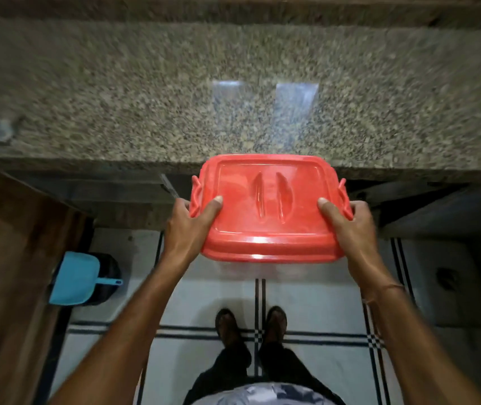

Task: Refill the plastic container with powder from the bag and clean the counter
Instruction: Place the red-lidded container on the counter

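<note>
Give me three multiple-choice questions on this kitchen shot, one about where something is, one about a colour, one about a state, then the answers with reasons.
1. Where is the dustpan?
A. On the counter
B. On the floor, left of the person
C. In one hand

2. What colour is the container lid?
A. Red
B. Green
C. White

3. How is the container held?
A. By the left hand only
B. By both hands at its sides
C. Resting unheld on the counter

Answers: 1 B, it lies on the floor beside the wooden panel. 2 A, the lid is plainly red. 3 B, the left hand and right hand grip opposite sides at the counter edge.
</note>
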`<move>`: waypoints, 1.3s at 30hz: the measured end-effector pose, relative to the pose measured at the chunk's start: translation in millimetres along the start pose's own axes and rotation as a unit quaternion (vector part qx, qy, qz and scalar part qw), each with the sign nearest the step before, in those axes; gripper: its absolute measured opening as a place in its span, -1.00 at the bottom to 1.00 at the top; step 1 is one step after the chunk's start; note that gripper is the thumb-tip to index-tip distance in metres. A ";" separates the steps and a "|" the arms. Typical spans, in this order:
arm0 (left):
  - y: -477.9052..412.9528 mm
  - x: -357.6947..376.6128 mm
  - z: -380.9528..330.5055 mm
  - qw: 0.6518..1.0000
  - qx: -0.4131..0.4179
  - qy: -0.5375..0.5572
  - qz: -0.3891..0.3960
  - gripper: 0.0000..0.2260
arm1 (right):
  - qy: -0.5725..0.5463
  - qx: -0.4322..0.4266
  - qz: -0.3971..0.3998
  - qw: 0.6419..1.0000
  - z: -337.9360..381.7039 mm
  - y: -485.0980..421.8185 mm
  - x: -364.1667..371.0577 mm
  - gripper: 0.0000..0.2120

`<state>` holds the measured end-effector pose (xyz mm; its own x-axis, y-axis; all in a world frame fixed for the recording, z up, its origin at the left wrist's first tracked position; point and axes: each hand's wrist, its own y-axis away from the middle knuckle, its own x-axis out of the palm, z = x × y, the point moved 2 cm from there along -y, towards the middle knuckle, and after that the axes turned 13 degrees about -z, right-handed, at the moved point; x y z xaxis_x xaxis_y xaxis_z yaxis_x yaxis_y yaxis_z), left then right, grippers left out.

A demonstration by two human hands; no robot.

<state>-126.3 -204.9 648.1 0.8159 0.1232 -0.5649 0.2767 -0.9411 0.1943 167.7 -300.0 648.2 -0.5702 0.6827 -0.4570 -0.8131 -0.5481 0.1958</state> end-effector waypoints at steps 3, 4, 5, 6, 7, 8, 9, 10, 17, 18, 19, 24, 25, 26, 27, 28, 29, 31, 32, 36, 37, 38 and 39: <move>-10.4 -38.3 -49.2 0.999 0.036 0.028 0.000 -0.43 | -0.031 -0.037 -0.009 0.999 61.8 6.9 -20.0 -0.47; -16.2 -47.2 -62.8 0.998 0.046 0.035 0.002 -0.40 | -0.040 -0.048 -0.011 0.998 79.6 7.5 -23.5 -0.46; -23.1 -53.6 -76.2 0.997 0.056 0.045 0.005 -0.39 | -0.053 -0.058 -0.010 0.997 96.2 6.4 -25.3 -0.46; -29.9 -59.2 -90.1 0.996 0.067 0.053 0.005 -0.38 | -0.069 -0.068 -0.009 0.995 111.9 4.0 -26.5 -0.46; -36.9 -63.0 -103.9 0.995 0.080 0.059 0.003 -0.39 | -0.079 -0.076 -0.011 0.994 125.5 0.0 -26.3 -0.46; -42.5 -65.3 -117.9 0.994 0.093 0.060 -0.001 -0.40 | -0.084 -0.082 -0.018 0.993 136.4 -6.4 -25.5 -0.46; -49.9 -64.6 -130.1 0.993 0.105 0.061 -0.002 -0.43 | -0.087 -0.088 -0.025 0.992 146.3 -13.8 -24.4 -0.46; -58.5 -61.5 -141.2 0.991 0.114 0.065 0.003 -0.45 | -0.088 -0.095 -0.030 0.991 154.8 -23.0 -21.7 -0.45; -144.7 11.2 -206.7 0.987 0.129 0.094 0.014 -0.41 | -0.108 -0.086 0.006 0.990 194.5 -134.5 19.6 -0.44; -159.2 25.9 -215.4 0.987 0.132 0.090 0.013 -0.43 | -0.110 -0.087 0.005 0.990 198.6 -156.5 28.9 -0.44; -173.0 39.9 -224.4 0.987 0.132 0.086 0.012 -0.44 | -0.107 -0.083 0.004 0.991 202.7 -179.5 38.0 -0.44; -238.6 105.7 -253.6 0.994 0.086 0.063 0.025 -0.24 | -0.080 -0.075 0.024 0.994 220.0 -270.1 74.5 -0.52; -249.9 116.8 -256.0 0.995 0.074 0.061 0.021 -0.22 | -0.069 -0.074 0.024 0.995 220.4 -285.7 81.8 -0.52; -260.8 125.8 -258.2 0.996 0.061 0.066 0.018 -0.22 | -0.059 -0.074 0.024 0.995 224.2 -297.1 87.8 -0.52; -269.7 132.6 -261.8 0.996 0.048 0.075 0.016 -0.26 | -0.051 -0.078 0.025 0.995 227.0 -309.3 94.5 -0.53; -277.3 137.0 -265.5 0.996 0.034 0.082 0.022 -0.31 | -0.041 -0.079 0.023 0.996 230.0 -319.6 100.9 -0.51; -283.5 139.0 -269.0 0.995 0.023 0.088 0.038 -0.34 | -0.028 -0.078 0.022 0.996 233.5 -326.5 106.4 -0.47; -296.1 138.7 -273.0 0.995 0.025 0.080 0.059 -0.32 | -0.005 -0.075 0.024 0.997 239.6 -336.6 113.9 -0.45; -301.6 138.3 -275.0 0.995 0.034 0.073 0.052 -0.32 | 0.004 -0.073 0.023 0.997 241.0 -341.6 116.2 -0.46; -317.1 139.5 -272.6 0.997 0.037 0.062 0.006 -0.37 | 0.055 -0.102 0.008 0.993 243.5 -357.6 121.6 -0.44; -320.2 139.9 -267.7 0.996 0.004 0.088 0.013 -0.38 | 0.067 -0.113 0.005 0.991 244.4 -360.0 123.0 -0.46; -324.8 141.1 -260.5 0.992 -0.036 0.119 0.027 -0.40 | 0.074 -0.119 0.006 0.990 245.4 -361.0 124.5 -0.46; -330.3 140.5 -253.0 0.985 -0.072 0.152 0.045 -0.43 | 0.072 -0.120 0.008 0.990 246.2 -361.7 126.0 -0.45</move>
<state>25.3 203.0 707.4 0.9486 0.1500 -0.2786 0.2473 -0.9007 0.3573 361.2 103.2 733.4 -0.5468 0.6056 -0.5782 -0.7424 -0.6700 0.0004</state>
